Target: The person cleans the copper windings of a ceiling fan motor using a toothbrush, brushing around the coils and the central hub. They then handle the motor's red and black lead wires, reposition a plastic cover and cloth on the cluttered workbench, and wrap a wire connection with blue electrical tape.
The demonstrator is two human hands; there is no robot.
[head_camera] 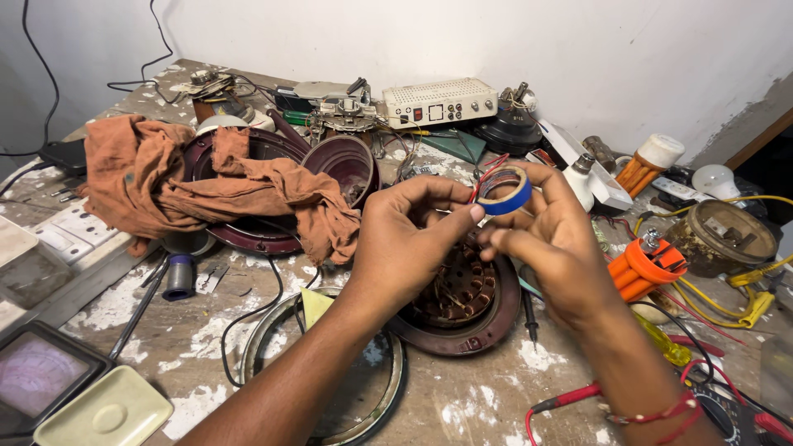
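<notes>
A worn, paint-flecked table [462, 405] fills the view, crowded with electrical parts. At 10 o'clock one rust-orange cloth [165, 177] lies draped over a dark maroon round housing [256, 235]. At 6 o'clock sits one shallow metal ring cover [376, 396], and just beside it, toward the centre, one motor stator [462, 297] with copper windings rests in its maroon shell. At 12 o'clock one cream-coloured box with knobs [438, 101] stands against the wall. At 3 o'clock lies one orange ribbed part [648, 268], with one round rusty housing [727, 235] beyond it.

Two bare hands meet above the stator. The right hand [562, 248] holds one roll of blue tape [504, 192] at the centre of the view, its fingers wrapped around the roll. The left hand [405, 244] reaches in from 7 o'clock, its thumb and forefinger pinched narrow at the roll's edge, touching it. One red-handled probe [570, 399] lies at 5 o'clock.
</notes>
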